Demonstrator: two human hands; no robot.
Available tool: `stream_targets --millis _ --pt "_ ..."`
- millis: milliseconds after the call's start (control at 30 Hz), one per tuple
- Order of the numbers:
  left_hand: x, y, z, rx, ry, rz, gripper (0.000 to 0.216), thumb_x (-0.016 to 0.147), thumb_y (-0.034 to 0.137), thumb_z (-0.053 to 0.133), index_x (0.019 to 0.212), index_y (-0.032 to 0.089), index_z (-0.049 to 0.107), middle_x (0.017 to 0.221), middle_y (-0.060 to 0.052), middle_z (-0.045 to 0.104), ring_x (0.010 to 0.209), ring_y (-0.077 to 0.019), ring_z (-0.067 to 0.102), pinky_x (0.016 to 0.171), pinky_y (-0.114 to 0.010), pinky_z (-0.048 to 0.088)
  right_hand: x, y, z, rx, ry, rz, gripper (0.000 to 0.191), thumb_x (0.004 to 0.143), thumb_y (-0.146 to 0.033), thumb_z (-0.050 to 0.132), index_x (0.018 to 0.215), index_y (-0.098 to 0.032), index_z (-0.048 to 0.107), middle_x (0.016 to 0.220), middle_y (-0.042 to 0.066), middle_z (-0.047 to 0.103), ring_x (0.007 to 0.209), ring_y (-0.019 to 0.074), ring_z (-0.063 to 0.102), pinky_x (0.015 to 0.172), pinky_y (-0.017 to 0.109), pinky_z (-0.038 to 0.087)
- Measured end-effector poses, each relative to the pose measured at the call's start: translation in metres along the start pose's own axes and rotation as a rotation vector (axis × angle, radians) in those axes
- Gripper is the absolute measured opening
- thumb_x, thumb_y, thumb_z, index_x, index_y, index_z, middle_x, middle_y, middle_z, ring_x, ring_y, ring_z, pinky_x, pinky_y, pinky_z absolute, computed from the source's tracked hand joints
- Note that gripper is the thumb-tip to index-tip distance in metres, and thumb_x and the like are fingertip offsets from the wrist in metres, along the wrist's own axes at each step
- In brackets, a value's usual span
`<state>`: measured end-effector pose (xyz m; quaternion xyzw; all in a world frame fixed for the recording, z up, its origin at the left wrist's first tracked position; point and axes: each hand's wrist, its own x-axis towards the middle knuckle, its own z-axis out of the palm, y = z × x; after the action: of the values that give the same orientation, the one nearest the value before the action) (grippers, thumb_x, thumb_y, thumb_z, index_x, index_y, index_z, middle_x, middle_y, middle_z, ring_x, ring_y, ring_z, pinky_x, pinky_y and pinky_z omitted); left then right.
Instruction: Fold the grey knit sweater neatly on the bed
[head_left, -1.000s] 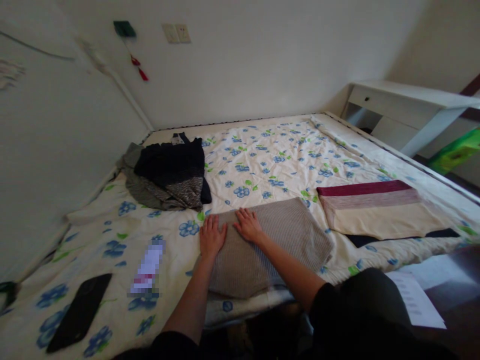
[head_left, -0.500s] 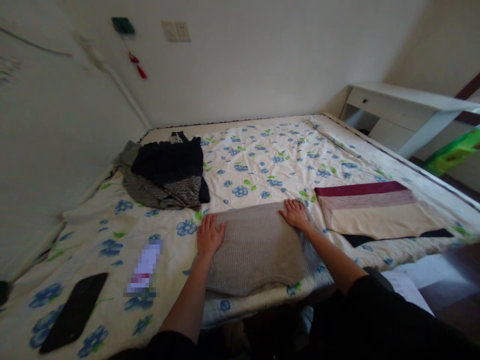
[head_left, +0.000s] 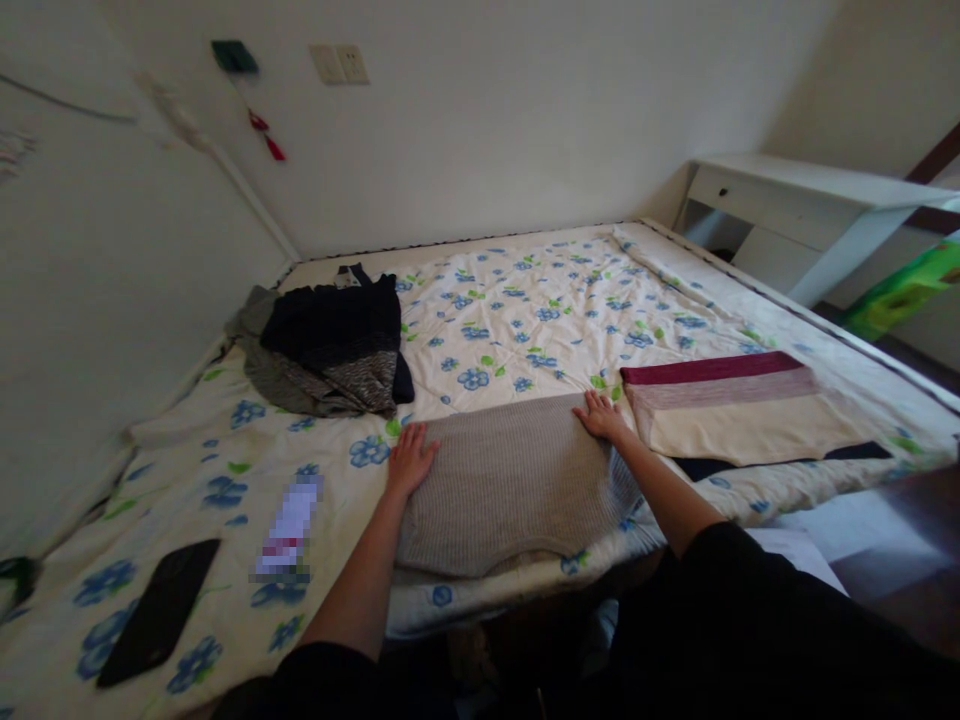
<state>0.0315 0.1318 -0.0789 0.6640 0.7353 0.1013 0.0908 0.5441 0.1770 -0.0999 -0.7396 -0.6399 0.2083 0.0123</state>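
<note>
Two flat open hands, left hand (head_left: 409, 462), right hand (head_left: 600, 415), pressing sweater (head_left: 510, 480) corners

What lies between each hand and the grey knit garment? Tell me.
Nothing visible: the left hand and the right hand both rest flat on the grey knit garment's far corners.

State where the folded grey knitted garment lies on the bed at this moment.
In the head view, the grey knitted garment lies at the bed's near edge, centre, between the left hand and right hand, left of the maroon-striped folded cloth.
</note>
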Motion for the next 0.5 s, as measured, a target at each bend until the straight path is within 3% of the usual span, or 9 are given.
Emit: stream_targets --millis 100,200,333,400,500 --pt "-0.008 -0.021 -0.015 -0.201 0.015 0.033 0.066 0.107 0.052 0.055 0.162 0.017 0.062 0.176 -0.018 0.052 0.166 -0.032 0.046 0.135 -0.054 0.04 -0.016 0.013 -0.005 0.186 0.108 -0.018 0.082 0.111 -0.059 0.052 0.176 -0.01 0.042 0.182 0.019 0.038 0.17 0.032 0.035 0.14 0.047 0.024" --pt "-0.033 -0.041 -0.029 -0.563 0.029 -0.069 0.063 0.102 0.049 0.064 0.158 0.021 0.066 0.169 -0.014 0.061 0.162 -0.0287 0.052 0.137 -0.048 0.037 -0.042 0.037 -0.009 0.608 0.17 0.015 0.072 0.099 -0.055 0.073 0.158 -0.013 0.067 0.158 0.019 0.067 0.148 0.032 0.063 0.128 0.041 0.045" --pt "-0.086 -0.049 -0.041 -1.092 0.081 -0.336 0.067 0.103 0.046 0.066 0.165 0.025 0.056 0.168 -0.012 0.063 0.157 -0.0251 0.058 0.134 -0.043 0.041 -0.091 0.07 -0.007 1.204 -0.035 0.125 0.052 0.094 -0.05 0.078 0.132 -0.016 0.079 0.12 0.015 0.084 0.105 0.0288 0.081 0.097 0.039 0.064" --pt "-0.119 -0.047 -0.043 -1.229 0.1 -0.42 0.069 0.1 0.048 0.072 0.163 0.024 0.058 0.159 -0.014 0.07 0.15 -0.0253 0.065 0.13 -0.043 0.047 -0.12 0.081 -0.002 1.336 -0.16 0.146 0.039 0.097 -0.049 0.074 0.117 -0.017 0.082 0.11 0.015 0.086 0.097 0.0281 0.081 0.087 0.037 0.065" --pt "-0.169 -0.048 -0.041 -1.29 0.08 -0.477 0.067 0.087 0.046 0.089 0.146 0.023 0.069 0.141 -0.013 0.08 0.137 -0.0262 0.073 0.121 -0.041 0.056 -0.157 0.087 0.007 1.372 -0.217 0.137 0.029 0.098 -0.047 0.074 0.098 -0.019 0.081 0.103 0.014 0.085 0.098 0.0276 0.081 0.083 0.032 0.065"
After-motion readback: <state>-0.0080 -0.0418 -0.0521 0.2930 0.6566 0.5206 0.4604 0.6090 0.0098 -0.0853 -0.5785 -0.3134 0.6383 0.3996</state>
